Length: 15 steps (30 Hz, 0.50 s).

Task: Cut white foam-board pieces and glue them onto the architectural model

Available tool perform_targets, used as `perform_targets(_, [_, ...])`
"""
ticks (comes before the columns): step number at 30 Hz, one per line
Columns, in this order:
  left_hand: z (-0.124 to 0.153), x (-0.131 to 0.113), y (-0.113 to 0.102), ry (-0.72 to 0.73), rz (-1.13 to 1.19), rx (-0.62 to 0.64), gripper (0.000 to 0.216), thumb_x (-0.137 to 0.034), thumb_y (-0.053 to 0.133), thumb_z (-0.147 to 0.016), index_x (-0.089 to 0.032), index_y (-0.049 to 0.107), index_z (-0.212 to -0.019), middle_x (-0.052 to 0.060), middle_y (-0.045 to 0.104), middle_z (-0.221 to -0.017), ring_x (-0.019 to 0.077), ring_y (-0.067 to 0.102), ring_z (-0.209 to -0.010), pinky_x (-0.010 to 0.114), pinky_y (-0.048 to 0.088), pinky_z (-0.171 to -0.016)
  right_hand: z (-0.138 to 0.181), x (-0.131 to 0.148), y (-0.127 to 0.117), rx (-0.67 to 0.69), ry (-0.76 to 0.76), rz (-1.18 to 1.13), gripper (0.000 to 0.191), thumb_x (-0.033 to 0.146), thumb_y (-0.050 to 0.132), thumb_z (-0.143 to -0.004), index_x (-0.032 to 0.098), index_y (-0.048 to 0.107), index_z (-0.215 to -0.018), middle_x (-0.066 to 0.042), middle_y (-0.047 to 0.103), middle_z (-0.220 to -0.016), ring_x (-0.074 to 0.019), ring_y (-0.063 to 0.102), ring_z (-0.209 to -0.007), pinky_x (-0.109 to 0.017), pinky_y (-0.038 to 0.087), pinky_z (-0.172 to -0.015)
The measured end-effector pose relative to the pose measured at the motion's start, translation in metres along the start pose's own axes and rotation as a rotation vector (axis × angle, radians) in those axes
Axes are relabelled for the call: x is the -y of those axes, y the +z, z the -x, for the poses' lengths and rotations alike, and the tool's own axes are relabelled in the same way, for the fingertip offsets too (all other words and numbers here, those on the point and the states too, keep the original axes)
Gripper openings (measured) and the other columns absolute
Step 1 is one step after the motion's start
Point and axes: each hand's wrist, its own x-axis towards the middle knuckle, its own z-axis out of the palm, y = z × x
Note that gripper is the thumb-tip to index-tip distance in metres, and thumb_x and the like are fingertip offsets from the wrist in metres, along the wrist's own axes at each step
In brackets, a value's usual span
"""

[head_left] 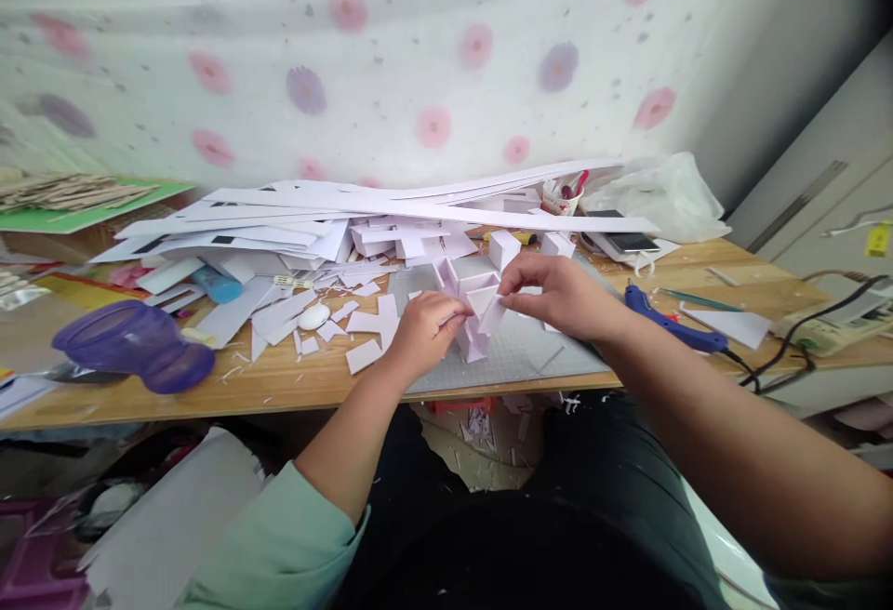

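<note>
A small white foam-board structure with open box-like compartments stands on the grey cutting mat. My left hand is closed, thumb and fingertips pinched at the structure's near left side. My right hand pinches a small white board piece at the structure's right side. Whether that piece is joined to the structure, I cannot tell. Behind my right hand are two small white box shapes, the nearer one a white box. A blue glue gun lies on the table to the right.
White offcuts litter the wooden table on the left. Long white board strips are piled at the back. A purple container lies at far left. A power strip with cables sits at right.
</note>
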Motion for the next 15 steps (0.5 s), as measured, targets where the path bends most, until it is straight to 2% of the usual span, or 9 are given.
perform_targets(6, [0.005, 0.019, 0.014, 0.046, -0.054, 0.063, 0.016, -0.019, 0.054, -0.089, -0.024, 0.069, -0.092, 0.002, 0.073, -0.1, 0.0234, 0.058, -0.103, 0.044, 0.041, -0.095, -0.001, -0.013, 0.013, 0.024, -0.034, 0.076, 0.006, 0.022, 0.062, -0.078, 0.019, 0.064, -0.073, -0.004, 0.065, -0.079, -0.0185, 0.059, -0.077, -0.032, 0.046, -0.073])
perform_targets(15, [0.014, 0.018, 0.017, -0.041, -0.059, 0.046, 0.018, -0.02, 0.05, -0.09, -0.024, 0.068, -0.091, 0.004, 0.072, -0.108, 0.0262, 0.048, -0.117, 0.05, 0.035, -0.1, -0.002, -0.015, 0.018, 0.044, -0.047, 0.103, 0.004, 0.016, 0.062, -0.078, 0.018, 0.064, -0.075, -0.005, 0.065, -0.082, -0.0178, 0.06, -0.078, -0.032, 0.046, -0.076])
